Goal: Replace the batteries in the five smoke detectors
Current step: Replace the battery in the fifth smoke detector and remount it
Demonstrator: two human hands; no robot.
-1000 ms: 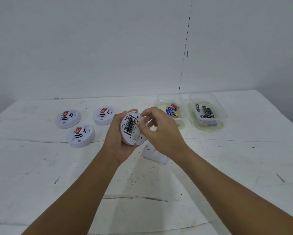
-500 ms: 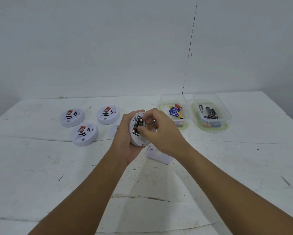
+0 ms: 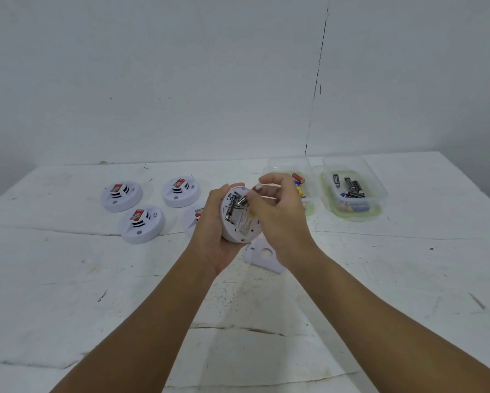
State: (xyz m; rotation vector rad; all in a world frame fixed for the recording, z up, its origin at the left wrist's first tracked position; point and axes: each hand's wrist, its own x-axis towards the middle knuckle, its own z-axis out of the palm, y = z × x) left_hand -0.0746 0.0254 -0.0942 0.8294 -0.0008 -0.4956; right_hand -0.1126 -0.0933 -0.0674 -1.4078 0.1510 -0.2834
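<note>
We see the left hand (image 3: 215, 222) gripping a white smoke detector (image 3: 239, 219) above the table (image 3: 68, 279), its fingers curled round the far edge, so that the open back side faces us. In the open battery slot one dark battery (image 3: 232, 212) lies along the left side. The right hand (image 3: 277, 214) is just beside the detector with its fingers bent, and it pinches a second battery (image 3: 242, 200) at the upper end of the slot; this battery stands tilted, with one end lifted out of the slot.

Under the right wrist a white cover plate (image 3: 262, 255) lies flat on the table. To the left, three other detectors stand face up on the table: one far left (image 3: 122, 195), one in front of it (image 3: 141, 224), and one further back (image 3: 181, 192). A fourth detector (image 3: 194, 218) is partly hidden behind the left hand.

Behind the hands, near the wall, two clear plastic boxes stand side by side. The left box (image 3: 283, 165) holds coloured batteries (image 3: 298, 177), but the right hand covers most of it. The right box (image 3: 357, 171) holds several dark batteries (image 3: 351, 185) and some blue ones.
</note>
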